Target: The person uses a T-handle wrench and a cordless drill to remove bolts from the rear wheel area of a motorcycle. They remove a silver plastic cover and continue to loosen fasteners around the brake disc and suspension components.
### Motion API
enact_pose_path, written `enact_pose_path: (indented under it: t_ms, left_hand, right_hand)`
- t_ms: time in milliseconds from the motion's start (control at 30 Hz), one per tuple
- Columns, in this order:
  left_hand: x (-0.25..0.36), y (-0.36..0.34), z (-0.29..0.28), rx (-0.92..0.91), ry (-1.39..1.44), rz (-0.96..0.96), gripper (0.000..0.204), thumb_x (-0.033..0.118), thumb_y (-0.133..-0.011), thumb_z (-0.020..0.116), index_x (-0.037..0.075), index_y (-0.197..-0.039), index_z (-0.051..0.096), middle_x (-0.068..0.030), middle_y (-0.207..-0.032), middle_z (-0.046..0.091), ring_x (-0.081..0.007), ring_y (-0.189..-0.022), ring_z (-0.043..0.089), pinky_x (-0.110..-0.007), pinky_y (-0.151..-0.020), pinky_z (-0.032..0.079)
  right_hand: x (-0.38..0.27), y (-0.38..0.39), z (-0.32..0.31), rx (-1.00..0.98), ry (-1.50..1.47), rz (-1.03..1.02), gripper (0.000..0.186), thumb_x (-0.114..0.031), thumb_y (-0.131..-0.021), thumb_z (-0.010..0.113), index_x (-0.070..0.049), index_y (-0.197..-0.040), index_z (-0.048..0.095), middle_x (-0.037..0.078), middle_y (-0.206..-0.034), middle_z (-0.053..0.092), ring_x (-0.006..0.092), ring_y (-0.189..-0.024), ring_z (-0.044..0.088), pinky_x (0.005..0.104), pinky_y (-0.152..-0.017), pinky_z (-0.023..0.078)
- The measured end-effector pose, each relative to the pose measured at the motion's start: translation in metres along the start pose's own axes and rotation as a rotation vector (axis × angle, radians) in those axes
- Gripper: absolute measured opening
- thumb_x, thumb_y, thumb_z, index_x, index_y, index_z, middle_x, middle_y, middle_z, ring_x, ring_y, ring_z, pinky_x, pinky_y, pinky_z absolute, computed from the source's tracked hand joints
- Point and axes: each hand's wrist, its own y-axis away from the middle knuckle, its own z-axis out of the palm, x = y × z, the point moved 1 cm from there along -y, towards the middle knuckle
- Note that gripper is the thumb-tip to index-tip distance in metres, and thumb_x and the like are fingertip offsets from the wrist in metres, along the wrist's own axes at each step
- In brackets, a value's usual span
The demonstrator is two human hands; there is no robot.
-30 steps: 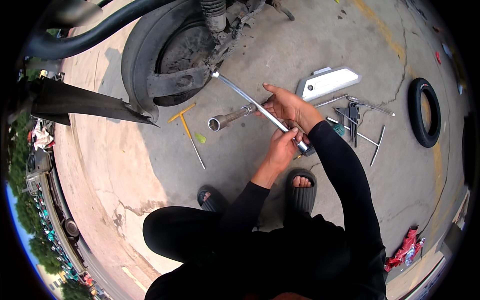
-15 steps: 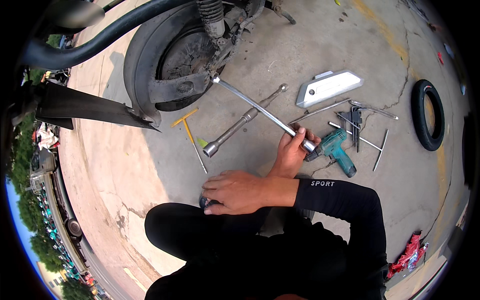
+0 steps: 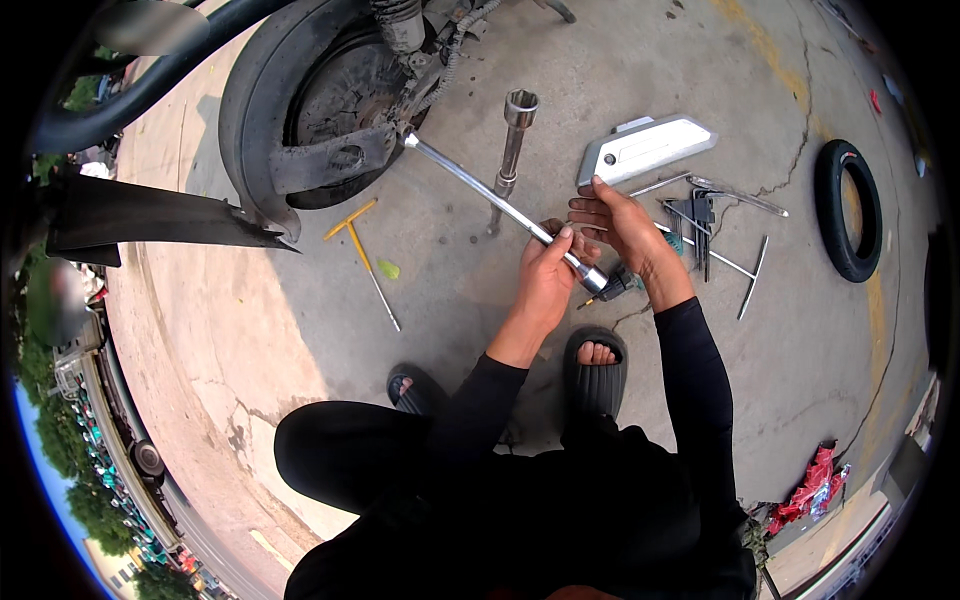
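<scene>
A chrome four-way lug wrench (image 3: 465, 172) reaches from the axle area of a dark scooter wheel (image 3: 350, 95) toward me. Its far end meets the wheel's swing arm (image 3: 335, 165) near the axle; the exact fit is too small to tell. The crossbar stands with one socket (image 3: 520, 105) raised. My left hand (image 3: 548, 275) is closed round the shaft just behind the near socket (image 3: 593, 280). Fingers stretched, my right hand (image 3: 635, 235) is open beside that end, apart from the shaft. It partly hides a teal cordless drill (image 3: 622, 284) on the ground.
Around me lie a yellow T-handle tool (image 3: 362, 250), a silver cover panel (image 3: 650, 148), a hex key set (image 3: 704, 220), a steel T-handle (image 3: 757, 277) and a black tyre (image 3: 850, 210). A dark fender (image 3: 165, 217) juts in at left. Red packaging (image 3: 805, 487) sits lower right.
The lug wrench's crossbar has turned, bringing one socket from low left up to the top. My right hand has swung from the left, over my left wrist, to the right of the shaft.
</scene>
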Motion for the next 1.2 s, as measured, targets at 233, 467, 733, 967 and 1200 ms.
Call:
enact_pose_path:
  t_ms: [233,467,733,967,1200]
  left_hand:
    - [0.021,-0.003,-0.001,0.058,-0.325,0.028,0.021,0.029,-0.098,0.056,0.009,-0.098,0.052,-0.0132,-0.106,0.066,-0.0171,-0.090,0.061,-0.032,-0.071,0.048]
    - [0.031,-0.001,-0.006,0.118,-0.360,-0.054,0.031,0.036,-0.095,0.062,0.007,-0.101,0.051,-0.0158,-0.100,0.069,-0.0177,-0.097,0.063,-0.031,-0.075,0.054]
    - [0.025,-0.001,-0.011,0.211,-0.289,0.002,0.024,0.030,-0.096,0.063,0.009,-0.102,0.056,-0.0164,-0.107,0.067,-0.0245,-0.097,0.066,-0.039,-0.093,0.051]
    - [0.031,-0.004,-0.022,0.073,-0.167,-0.015,0.026,0.033,-0.094,0.066,0.010,-0.103,0.056,-0.0147,-0.104,0.066,-0.0246,-0.097,0.066,-0.039,-0.092,0.052]
    - [0.038,-0.003,-0.018,0.201,-0.424,-0.022,0.032,0.031,-0.095,0.066,0.006,-0.111,0.056,-0.0124,-0.106,0.065,-0.0212,-0.095,0.065,-0.036,-0.089,0.050]
  right_hand:
    - [0.037,0.037,0.007,-0.297,-0.116,0.113,0.064,-0.054,-0.101,0.042,0.005,-0.122,0.055,0.015,-0.093,0.067,0.0210,-0.084,0.067,0.0291,-0.076,0.055]
    - [0.071,0.049,0.015,-0.816,-0.749,0.274,0.037,-0.038,-0.094,0.060,-0.004,-0.109,0.060,0.011,-0.079,0.063,0.0239,-0.060,0.059,0.0362,-0.052,0.047]
    - [0.040,0.070,0.029,-0.357,0.359,-0.130,0.040,-0.020,-0.089,0.062,0.001,-0.122,0.054,0.004,-0.074,0.053,0.0150,-0.058,0.053,0.0272,-0.051,0.045]
    - [0.065,0.070,0.031,-0.720,-0.510,0.342,0.029,-0.025,-0.092,0.065,-0.004,-0.110,0.056,0.004,-0.069,0.051,0.0144,-0.045,0.045,0.0298,-0.046,0.042]
    - [0.046,0.061,0.024,-0.495,0.135,-0.060,0.031,-0.016,-0.088,0.066,0.000,-0.112,0.054,0.005,-0.067,0.052,0.0165,-0.046,0.049,0.0307,-0.047,0.045]
